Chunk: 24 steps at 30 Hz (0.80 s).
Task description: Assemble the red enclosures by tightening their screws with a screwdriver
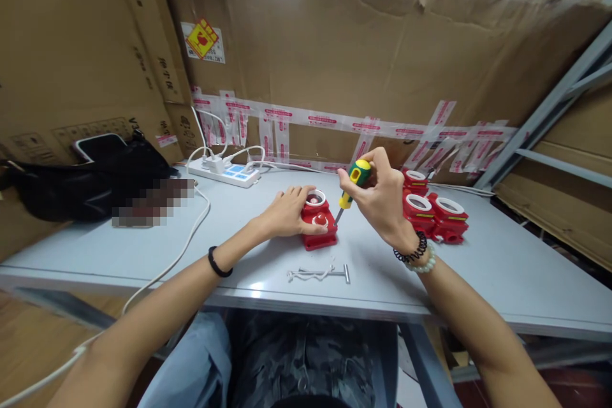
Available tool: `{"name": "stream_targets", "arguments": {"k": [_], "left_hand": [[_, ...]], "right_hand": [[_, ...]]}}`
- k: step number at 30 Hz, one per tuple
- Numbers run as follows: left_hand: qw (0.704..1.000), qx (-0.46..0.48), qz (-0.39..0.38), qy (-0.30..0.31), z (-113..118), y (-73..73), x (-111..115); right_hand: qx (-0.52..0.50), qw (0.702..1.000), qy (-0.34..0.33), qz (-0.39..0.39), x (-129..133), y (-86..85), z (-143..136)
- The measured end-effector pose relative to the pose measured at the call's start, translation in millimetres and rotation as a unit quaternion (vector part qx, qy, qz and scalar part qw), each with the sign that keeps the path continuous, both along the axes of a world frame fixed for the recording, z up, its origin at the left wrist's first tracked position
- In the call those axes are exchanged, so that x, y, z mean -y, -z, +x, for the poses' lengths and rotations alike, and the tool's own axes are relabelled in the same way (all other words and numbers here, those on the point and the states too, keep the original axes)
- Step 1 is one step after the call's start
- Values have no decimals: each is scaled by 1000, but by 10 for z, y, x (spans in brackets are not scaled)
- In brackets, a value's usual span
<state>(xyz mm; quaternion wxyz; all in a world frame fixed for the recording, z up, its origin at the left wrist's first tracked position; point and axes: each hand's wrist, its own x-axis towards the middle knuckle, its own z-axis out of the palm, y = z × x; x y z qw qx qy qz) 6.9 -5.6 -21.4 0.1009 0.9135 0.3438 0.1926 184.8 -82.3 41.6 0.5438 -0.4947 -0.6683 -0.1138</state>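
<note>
A red box-like device with a white ring and a red knob sits on the table in front of me. My left hand grips it from the left, with the thumb across its front near the knob. In my right hand is a screwdriver with a green and yellow handle, tilted. Its tip comes down at the right edge of the device; whether it sits in a screw is too small to tell. Closer to me lies a small metal T-shaped bar with white string around it.
Several similar red devices with white rings stand to the right. A white power strip with plugs and cables lies at the back left, near a black bag. Taped cardboard walls the back; a metal rack rises at right.
</note>
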Motion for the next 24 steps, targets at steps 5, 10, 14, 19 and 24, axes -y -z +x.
{"name": "stream_targets", "arguments": {"k": [5, 10, 14, 19, 24], "left_hand": [[994, -31, 76, -70, 48, 31, 134], [995, -48, 79, -39, 7, -17, 187], [997, -49, 64, -21, -39, -74, 218], [999, -6, 46, 20, -93, -111, 98], [993, 44, 18, 104, -128, -91, -74]], "right_hand": [[13, 1000, 17, 20, -39, 31, 32], [20, 999, 20, 30, -106, 48, 82], [17, 999, 20, 47, -189, 67, 160], [1, 999, -49, 16, -253, 53, 266], [31, 985, -154, -68, -198, -22, 294]]}}
